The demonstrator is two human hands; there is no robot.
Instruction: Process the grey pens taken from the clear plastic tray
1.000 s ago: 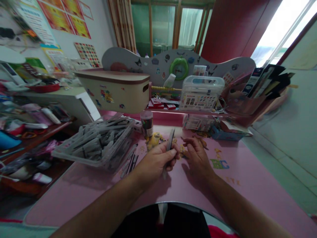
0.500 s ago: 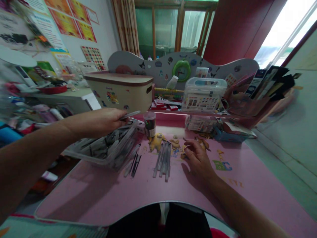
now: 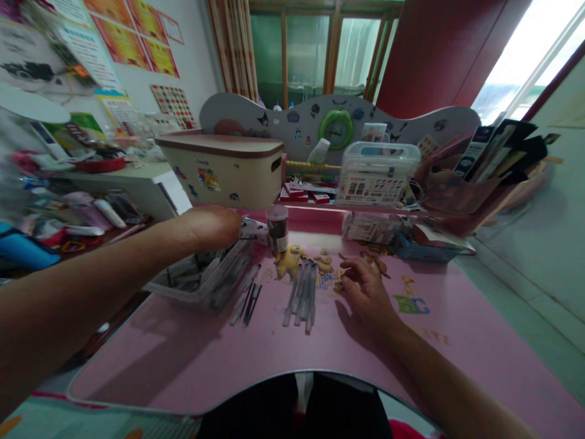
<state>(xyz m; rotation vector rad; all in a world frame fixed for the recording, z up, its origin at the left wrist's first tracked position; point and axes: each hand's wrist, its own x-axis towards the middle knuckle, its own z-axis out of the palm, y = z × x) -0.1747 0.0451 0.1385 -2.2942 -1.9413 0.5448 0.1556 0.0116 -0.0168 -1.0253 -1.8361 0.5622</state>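
Observation:
My left hand (image 3: 214,227) is over the clear plastic bin (image 3: 183,294), which is full of grey pens (image 3: 210,268). Its fingers are turned away and hidden behind the back of the hand. On the pink desk rests my right hand (image 3: 364,285), its fingers loosely curled and a little apart, with nothing plainly held. Left of it lies a row of several clear-barrelled pens (image 3: 301,296), side by side. Between that row and the bin, a smaller group of thin black and clear pens (image 3: 249,303) lies on the desk.
A clear cup (image 3: 276,228) stands behind the pens. A beige storage box (image 3: 223,174) is at the back left. On the shelf sit a clear carry case (image 3: 378,174) and a green clock (image 3: 336,129). A blue box (image 3: 427,249) is at the back right.
Earlier, my left hand held a light-coloured pen above the bin. It has moved slightly right and turned, and that pen no longer shows. My right hand has stayed in place.

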